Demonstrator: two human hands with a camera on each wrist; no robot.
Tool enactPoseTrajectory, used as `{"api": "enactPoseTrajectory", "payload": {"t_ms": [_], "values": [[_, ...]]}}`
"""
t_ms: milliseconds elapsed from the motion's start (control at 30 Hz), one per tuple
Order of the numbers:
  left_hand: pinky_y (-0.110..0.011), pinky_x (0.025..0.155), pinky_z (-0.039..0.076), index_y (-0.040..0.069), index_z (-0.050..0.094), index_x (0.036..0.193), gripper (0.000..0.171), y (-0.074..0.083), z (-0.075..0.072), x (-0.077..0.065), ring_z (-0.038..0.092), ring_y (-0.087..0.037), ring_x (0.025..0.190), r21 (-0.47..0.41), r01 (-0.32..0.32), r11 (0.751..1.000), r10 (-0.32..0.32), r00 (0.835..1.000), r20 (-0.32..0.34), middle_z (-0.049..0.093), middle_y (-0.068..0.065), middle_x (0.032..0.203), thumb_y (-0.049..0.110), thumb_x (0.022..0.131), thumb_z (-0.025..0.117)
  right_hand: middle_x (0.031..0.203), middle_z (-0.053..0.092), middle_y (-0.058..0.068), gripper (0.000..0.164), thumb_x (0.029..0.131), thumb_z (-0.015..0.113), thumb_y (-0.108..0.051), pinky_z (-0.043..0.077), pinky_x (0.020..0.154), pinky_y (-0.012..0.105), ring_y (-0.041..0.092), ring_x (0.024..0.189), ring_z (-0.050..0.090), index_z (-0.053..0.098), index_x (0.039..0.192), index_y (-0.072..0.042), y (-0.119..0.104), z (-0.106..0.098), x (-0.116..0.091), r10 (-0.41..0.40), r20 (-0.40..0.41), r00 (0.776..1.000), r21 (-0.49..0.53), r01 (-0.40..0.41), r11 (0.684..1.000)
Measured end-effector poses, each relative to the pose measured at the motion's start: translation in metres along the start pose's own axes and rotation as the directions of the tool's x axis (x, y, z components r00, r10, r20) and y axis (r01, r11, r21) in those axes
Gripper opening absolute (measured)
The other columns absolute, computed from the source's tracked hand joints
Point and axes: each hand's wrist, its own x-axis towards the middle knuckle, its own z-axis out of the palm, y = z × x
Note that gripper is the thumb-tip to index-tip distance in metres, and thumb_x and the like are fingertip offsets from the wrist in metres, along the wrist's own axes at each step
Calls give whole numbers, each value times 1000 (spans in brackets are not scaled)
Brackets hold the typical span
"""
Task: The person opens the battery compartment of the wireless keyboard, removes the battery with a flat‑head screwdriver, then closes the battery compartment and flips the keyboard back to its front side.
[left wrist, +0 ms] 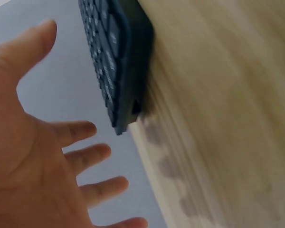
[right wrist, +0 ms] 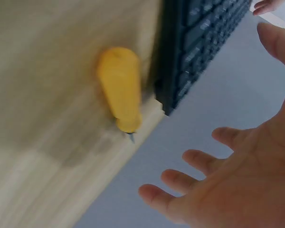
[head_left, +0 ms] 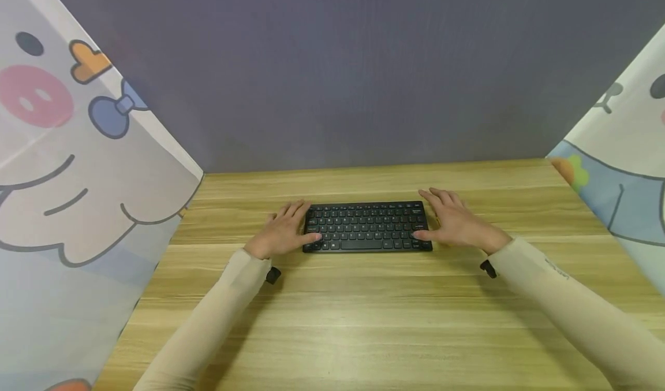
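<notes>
A black compact keyboard [head_left: 369, 227] lies on the wooden table, its long side running left to right. My left hand [head_left: 283, 232] is at its left end, fingers spread and thumb over the lower left keys. In the left wrist view a gap separates the left hand [left wrist: 35, 156] from the keyboard [left wrist: 121, 61]. Over the right end is my right hand [head_left: 457, 220], also with straight, spread fingers. Beside that end, a yellow-handled tool with a thin metal tip, like a small screwdriver [right wrist: 121, 90], lies on the table, mostly hidden by the right hand in the head view.
The wooden table [head_left: 332, 321] meets a grey wall [head_left: 363, 79] at the back. Panels with cartoon animals [head_left: 93, 206] stand along the left and right sides. A small black device [head_left: 273, 275] sits at the left wrist, another black device [head_left: 488, 268] at the right.
</notes>
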Motion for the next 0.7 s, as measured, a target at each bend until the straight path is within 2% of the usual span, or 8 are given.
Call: {"api": "enactPoseTrajectory", "payload": {"t_ms": [400, 700], "values": [[-65, 101, 15, 16, 5, 154, 125, -12, 8, 5, 14, -42, 137, -28, -3, 1000, 6, 995, 97, 12, -11, 155, 72, 63, 71, 149, 16, 25, 108, 74, 70, -62, 16, 96, 70, 49, 131, 15, 18, 150, -5, 10, 11, -3, 14, 40, 999, 7, -14, 1000], [-67, 100, 15, 13, 8, 153, 129, -15, 11, 7, 16, -43, 136, -27, -22, 999, 24, 996, 90, 13, -10, 155, 69, 59, 76, 150, 15, 27, 117, 65, 81, -57, 14, 97, 70, 48, 133, 14, 17, 151, -9, 11, 16, -2, -7, 57, 998, 7, 7, 1000]]}}
